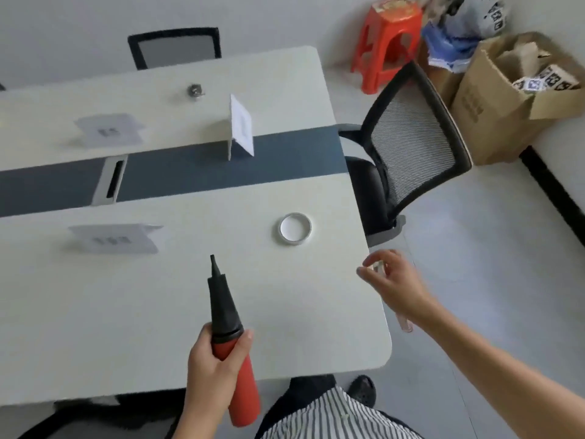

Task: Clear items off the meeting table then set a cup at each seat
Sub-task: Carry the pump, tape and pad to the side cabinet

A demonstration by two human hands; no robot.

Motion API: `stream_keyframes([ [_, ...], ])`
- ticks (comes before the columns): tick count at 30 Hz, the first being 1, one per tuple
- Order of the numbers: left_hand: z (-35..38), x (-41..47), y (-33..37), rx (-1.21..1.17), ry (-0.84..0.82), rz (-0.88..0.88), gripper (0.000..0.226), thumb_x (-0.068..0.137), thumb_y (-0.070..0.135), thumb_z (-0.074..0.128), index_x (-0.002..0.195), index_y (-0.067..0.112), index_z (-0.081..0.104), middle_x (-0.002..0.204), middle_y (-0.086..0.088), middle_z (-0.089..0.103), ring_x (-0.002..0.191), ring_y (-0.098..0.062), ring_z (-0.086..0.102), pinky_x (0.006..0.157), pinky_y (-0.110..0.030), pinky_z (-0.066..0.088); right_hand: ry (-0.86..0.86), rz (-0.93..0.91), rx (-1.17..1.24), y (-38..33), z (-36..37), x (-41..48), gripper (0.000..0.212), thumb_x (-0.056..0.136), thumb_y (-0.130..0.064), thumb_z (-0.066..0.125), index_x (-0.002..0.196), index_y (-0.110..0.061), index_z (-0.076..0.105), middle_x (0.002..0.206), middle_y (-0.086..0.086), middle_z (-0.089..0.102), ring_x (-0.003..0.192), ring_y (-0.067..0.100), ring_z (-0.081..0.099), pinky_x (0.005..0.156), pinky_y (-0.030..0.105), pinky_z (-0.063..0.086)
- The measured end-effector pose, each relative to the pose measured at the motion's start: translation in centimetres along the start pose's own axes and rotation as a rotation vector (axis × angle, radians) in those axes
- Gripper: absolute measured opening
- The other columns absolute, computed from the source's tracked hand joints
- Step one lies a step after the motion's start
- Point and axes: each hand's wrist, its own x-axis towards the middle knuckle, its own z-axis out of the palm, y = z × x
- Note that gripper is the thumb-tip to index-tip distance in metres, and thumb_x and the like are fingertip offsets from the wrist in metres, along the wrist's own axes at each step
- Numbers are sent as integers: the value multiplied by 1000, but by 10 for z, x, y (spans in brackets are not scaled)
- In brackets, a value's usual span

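**Pump lifted; tape ring on table**

Left hand (pixel 207 370) grips the smooth red barrel of a pump (pixel 226 315), whose tapered black nozzle is over the matte pale table (pixel 126 312). A glossy tape ring (pixel 295 228) lies flat near the table's right edge. Right hand (pixel 397 282) is loosely curled past that edge; whether it holds anything cannot be told.

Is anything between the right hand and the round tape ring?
Nothing visible. Only bare white tabletop lies between the right hand and the clear round tape ring. The red-and-black pump in the left hand is well aside.
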Motion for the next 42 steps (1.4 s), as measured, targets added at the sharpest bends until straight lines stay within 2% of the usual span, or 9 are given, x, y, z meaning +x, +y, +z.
stream_keyframes([
  [4, -12, 20, -8, -33, 88, -80, 14, 79, 18, 77, 81, 23, 64, 70, -10, 68, 68, -33, 67, 66, -49, 54, -109, -111, -264, -38, 49, 63, 21, 79, -42, 65, 97, -33, 62, 111, -11, 47, 89, 11, 54, 65, 26, 40],
  [11, -16, 73, -2, -90, 157, -130, 15, 80, 22, 78, 81, 28, 64, 73, -8, 69, 69, -30, 68, 68, -50, 56, -224, -241, -697, -47, 129, 153, 39, 85, -41, 56, 122, -27, 60, 137, 3, 45, 123, 26, 41, 93, 41, 40],
  [16, -12, 90, 4, -122, 143, -172, 20, 71, 36, 77, 83, 29, 63, 75, -6, 69, 68, -24, 68, 63, -39, 57, -237, -333, -940, -38, 150, 178, 29, 90, -41, 53, 112, -26, 64, 144, 6, 39, 130, 29, 30, 88, 41, 37],
  [20, -8, 100, -1, -105, 167, -215, 18, 79, 26, 79, 86, 25, 62, 76, 0, 69, 65, -14, 66, 62, -31, 51, -263, -380, -997, -34, 146, 184, 20, 93, -37, 53, 102, -26, 67, 145, 6, 39, 134, 31, 27, 89, 42, 37],
  [25, 2, 106, 10, -100, 176, -193, 16, 81, 24, 77, 87, 24, 62, 76, 2, 68, 64, -11, 65, 61, -26, 47, -200, -536, -681, -42, 120, 177, 15, 89, -26, 60, 89, -12, 65, 135, 4, 55, 126, 30, 43, 78, 39, 42],
  [29, 11, 104, 29, -102, 191, -129, 15, 82, 24, 76, 87, 25, 61, 77, 6, 67, 65, -11, 64, 60, -24, 48, -258, -388, -281, -61, 90, 161, 5, 87, -31, 55, 84, -28, 52, 82, -7, 61, 77, 17, 54, 58, 29, 41],
  [31, 13, 96, 38, -114, 220, -99, 15, 82, 23, 76, 87, 26, 62, 76, 3, 68, 65, -12, 65, 59, -25, 49, -347, -280, -66, -68, 76, 151, 11, 88, -30, 54, 80, -27, 48, 73, -1, 57, 60, 14, 47, 53, 28, 41],
  [36, 23, 50, 50, -139, 322, -71, 18, 77, 31, 77, 85, 27, 62, 75, 7, 68, 63, -8, 64, 60, -24, 48, -514, -146, 201, -69, 44, 121, 6, 91, -20, 56, 89, -17, 61, 79, 1, 63, 74, 15, 58, 65, 31, 50],
  [42, 50, -52, 30, -187, 524, -138, 17, 79, 26, 79, 83, 31, 63, 74, 2, 71, 67, -14, 68, 63, -32, 52, -671, -201, 144, -41, 16, 69, 7, 92, -23, 59, 88, -22, 65, 77, -4, 64, 72, 11, 59, 64, 28, 52],
])
